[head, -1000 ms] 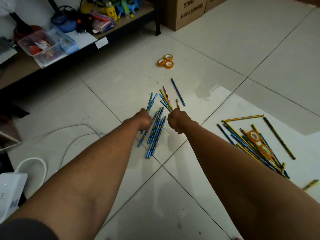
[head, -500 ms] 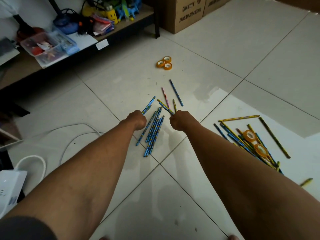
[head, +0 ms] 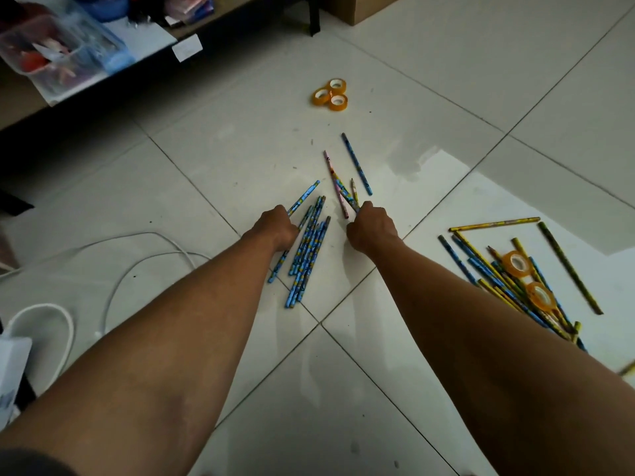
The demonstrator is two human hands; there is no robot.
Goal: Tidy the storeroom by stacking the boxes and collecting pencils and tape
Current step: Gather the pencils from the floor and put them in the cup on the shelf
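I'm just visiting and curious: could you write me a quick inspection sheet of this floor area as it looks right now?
Surface: pale tiled floor, glossy, with dark grout lines.
Job's things: blue pencils bundled between the hands; a few loose pencils beyond them; mixed pencil pile at right with two tape rolls on it; three tape rolls clustered farther off; cardboard box at the top edge.
Clutter: plastic tub of small items on the low shelf.
Hands: left hand grips a blue pencil; right hand grips several pencils.
Cables: white cable looping at left.
Surroundings: shelf along the wall; white device at left edge.
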